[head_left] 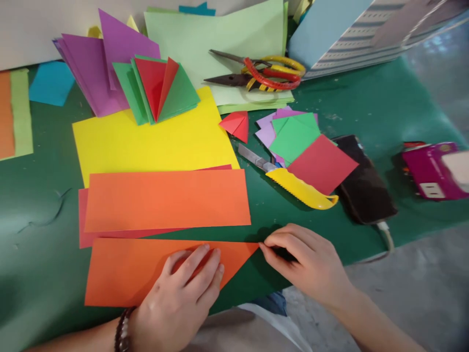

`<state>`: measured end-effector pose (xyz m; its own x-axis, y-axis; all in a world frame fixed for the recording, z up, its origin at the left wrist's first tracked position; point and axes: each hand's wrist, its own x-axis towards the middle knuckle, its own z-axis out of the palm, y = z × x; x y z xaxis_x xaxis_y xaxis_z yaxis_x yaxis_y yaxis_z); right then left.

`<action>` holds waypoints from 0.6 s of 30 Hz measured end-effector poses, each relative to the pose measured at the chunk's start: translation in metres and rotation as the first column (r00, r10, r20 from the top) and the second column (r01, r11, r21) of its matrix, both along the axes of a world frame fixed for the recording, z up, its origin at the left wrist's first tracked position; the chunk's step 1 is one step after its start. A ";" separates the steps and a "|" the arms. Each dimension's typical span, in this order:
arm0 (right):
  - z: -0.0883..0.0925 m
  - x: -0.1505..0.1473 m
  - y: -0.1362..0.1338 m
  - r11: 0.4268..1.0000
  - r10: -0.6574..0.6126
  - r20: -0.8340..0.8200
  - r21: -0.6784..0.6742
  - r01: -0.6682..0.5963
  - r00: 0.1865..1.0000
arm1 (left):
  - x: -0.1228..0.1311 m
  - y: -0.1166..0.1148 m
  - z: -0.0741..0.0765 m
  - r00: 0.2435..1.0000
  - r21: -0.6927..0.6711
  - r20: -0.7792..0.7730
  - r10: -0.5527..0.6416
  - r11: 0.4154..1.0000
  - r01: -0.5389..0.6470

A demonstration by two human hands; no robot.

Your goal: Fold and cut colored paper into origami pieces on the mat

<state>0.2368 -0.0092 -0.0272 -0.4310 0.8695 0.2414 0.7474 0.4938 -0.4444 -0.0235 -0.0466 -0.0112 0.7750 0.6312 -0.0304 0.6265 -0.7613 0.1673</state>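
Note:
An orange paper sheet (pixel 124 274) lies folded on the near edge of the green cutting mat (pixel 366 98), its long side running to a sharp point at the right. My left hand (pixel 183 293) rests on top of it, fingers curved and pressing down. My right hand (pixel 304 259) sits at the pointed corner, with fingertips pinching the tip. Just beyond the sheet lies a long orange paper strip (pixel 164 200) on a red sheet (pixel 88 217). A yellow-handled utility knife (pixel 296 183) lies past my right hand.
Behind lie a yellow sheet (pixel 146 142), a purple, green and red paper fan (pixel 154 88), and red-and-yellow-handled scissors (pixel 252 73) on pale green paper. A red paper fold (pixel 236 124), square paper pieces (pixel 293 139), a black phone (pixel 362 178) and a magenta box (pixel 428 171) also sit on the mat.

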 end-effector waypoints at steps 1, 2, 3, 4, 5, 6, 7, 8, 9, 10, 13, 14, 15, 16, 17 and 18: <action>-0.001 0.001 0.000 1.000 0.004 0.012 0.007 -0.004 1.000 | 0.000 0.000 0.000 1.000 0.001 0.001 -0.001 1.000 0.001; -0.002 0.001 -0.001 1.000 0.007 0.027 0.015 -0.007 1.000 | -0.001 0.000 0.001 1.000 -0.002 0.002 -0.003 1.000 0.003; -0.002 0.001 -0.002 1.000 0.011 0.042 0.021 -0.012 0.999 | -0.001 0.000 0.001 1.000 -0.004 0.006 -0.003 1.000 0.004; -0.003 0.001 -0.002 0.999 0.015 0.049 0.030 -0.017 0.999 | -0.001 -0.001 0.001 1.000 -0.004 0.012 -0.002 1.000 0.002; -0.004 0.001 -0.003 0.999 0.021 0.052 0.035 -0.023 0.998 | -0.002 -0.001 0.002 1.000 -0.008 0.015 -0.002 1.000 0.002; -0.004 0.001 -0.004 0.999 0.029 0.049 0.037 -0.031 0.998 | -0.002 -0.001 0.002 1.000 -0.015 0.016 -0.001 1.000 0.001; -0.005 0.001 -0.005 0.999 0.035 0.043 0.037 -0.037 0.998 | -0.002 -0.001 0.002 1.000 -0.020 0.019 0.001 1.000 -0.001; -0.005 0.001 -0.005 0.998 0.040 0.036 0.036 -0.041 0.999 | -0.002 -0.001 0.002 1.000 -0.024 0.021 0.005 1.000 -0.004; -0.004 0.000 -0.005 0.998 0.044 0.030 0.036 -0.045 0.999 | -0.002 -0.001 0.003 1.000 -0.026 0.023 0.008 1.000 -0.007; -0.004 -0.001 -0.006 0.998 0.047 0.026 0.035 -0.048 0.999 | -0.002 -0.001 0.003 1.000 -0.028 0.020 0.009 1.000 -0.009; -0.002 -0.006 -0.006 0.998 0.054 0.012 0.032 -0.054 0.998 | -0.002 0.000 0.004 1.000 -0.016 0.007 0.008 1.000 -0.008; -0.001 -0.008 -0.006 0.998 0.059 0.004 0.028 -0.059 0.998 | -0.001 0.000 0.004 1.000 -0.013 0.002 0.007 1.000 -0.007; -0.001 -0.009 -0.007 0.998 0.064 -0.005 0.025 -0.064 0.998 | -0.001 -0.001 0.003 1.000 -0.011 -0.004 0.007 1.000 -0.007; -0.001 -0.011 -0.007 0.997 0.070 -0.012 0.020 -0.070 0.997 | -0.001 -0.001 0.003 1.000 -0.009 -0.008 0.009 1.000 -0.009; -0.001 -0.012 -0.008 0.997 0.074 -0.019 0.014 -0.073 0.997 | -0.001 -0.001 0.002 1.000 -0.008 -0.011 0.013 1.000 -0.013; -0.002 -0.012 -0.009 0.997 0.074 -0.028 0.007 -0.074 0.997 | -0.001 -0.002 0.002 1.000 -0.010 -0.018 0.015 1.000 -0.016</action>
